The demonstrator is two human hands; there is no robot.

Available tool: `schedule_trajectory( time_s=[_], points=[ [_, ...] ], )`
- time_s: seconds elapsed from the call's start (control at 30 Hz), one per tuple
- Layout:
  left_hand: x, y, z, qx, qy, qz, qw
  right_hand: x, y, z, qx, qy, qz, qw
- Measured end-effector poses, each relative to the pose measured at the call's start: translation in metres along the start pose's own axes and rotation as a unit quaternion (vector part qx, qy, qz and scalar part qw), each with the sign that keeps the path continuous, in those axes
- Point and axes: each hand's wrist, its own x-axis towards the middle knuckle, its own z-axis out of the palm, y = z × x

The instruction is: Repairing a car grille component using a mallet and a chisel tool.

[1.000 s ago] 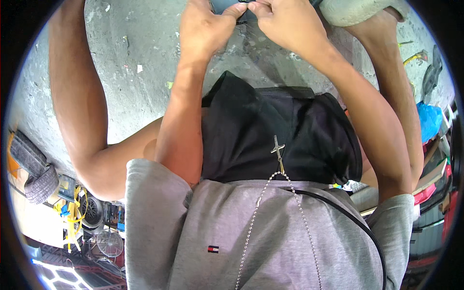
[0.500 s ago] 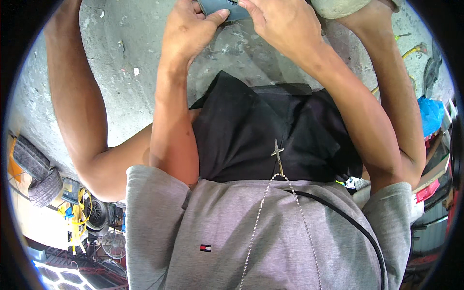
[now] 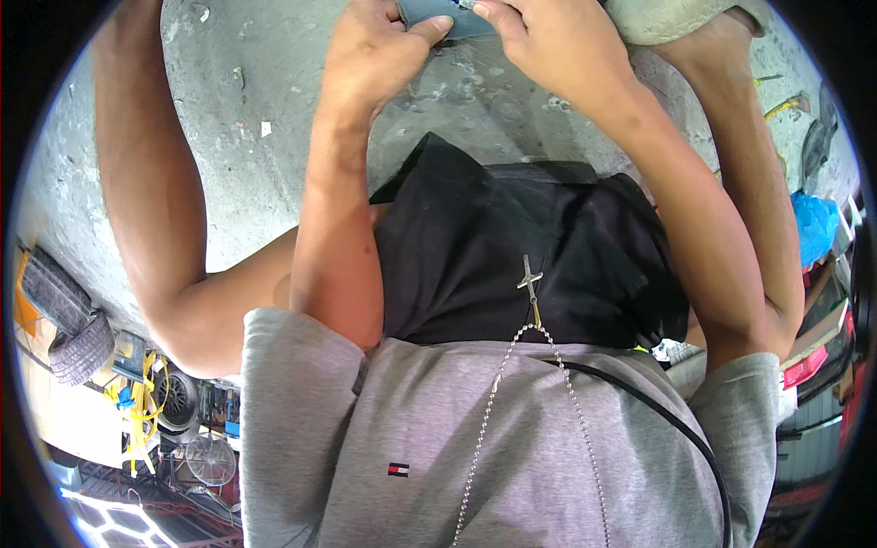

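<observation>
At the top edge, my left hand [image 3: 382, 46] is closed on a flat blue-grey piece [image 3: 473, 27], its thumb lying along the near side. Only the lower part of that piece shows, so I cannot tell what it is. My right hand [image 3: 568, 50] meets its right side with thumb and fingers pinched together. Something small and shiny shows beside the right thumb tip, too little of it to name. The upper fingers of both hands are cut off by the frame.
Grey, stained concrete floor [image 3: 247, 183] lies between my bent legs, with small scraps on it. Tyres [image 3: 82, 347] and a wheel rim [image 3: 176, 399] stand at left. A blue plastic bag [image 3: 813, 228] and a yellow-handled tool [image 3: 787, 105] lie at right.
Both hands and the blue-grey piece sit slightly farther right in the picture; the whole view has shifted a little too. The grip looks the same.
</observation>
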Motion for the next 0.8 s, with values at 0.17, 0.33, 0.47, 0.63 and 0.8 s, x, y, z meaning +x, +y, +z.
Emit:
schedule_trajectory(
  time_s=[0.17,0.33,0.47,0.63,0.8],
  points=[
    [-0.003,0.009,-0.001,0.056,0.000,-0.013,0.998,0.006,0.001,-0.006,0.043,-0.042,0.042,0.997],
    [0.005,-0.012,0.003,-0.019,0.001,0.016,1.000,0.008,-0.001,-0.007,0.040,-0.041,0.053,0.997],
    [0.004,-0.010,0.001,0.009,0.008,0.007,1.000,0.009,-0.002,-0.006,0.014,-0.052,0.043,0.998],
    [0.002,-0.005,0.000,-0.005,-0.005,0.008,1.000,0.004,-0.010,-0.009,-0.059,-0.037,-0.014,0.998],
    [-0.002,0.003,0.003,-0.064,-0.020,0.023,0.997,0.002,-0.020,-0.011,-0.191,-0.081,-0.004,0.978]
  ],
)
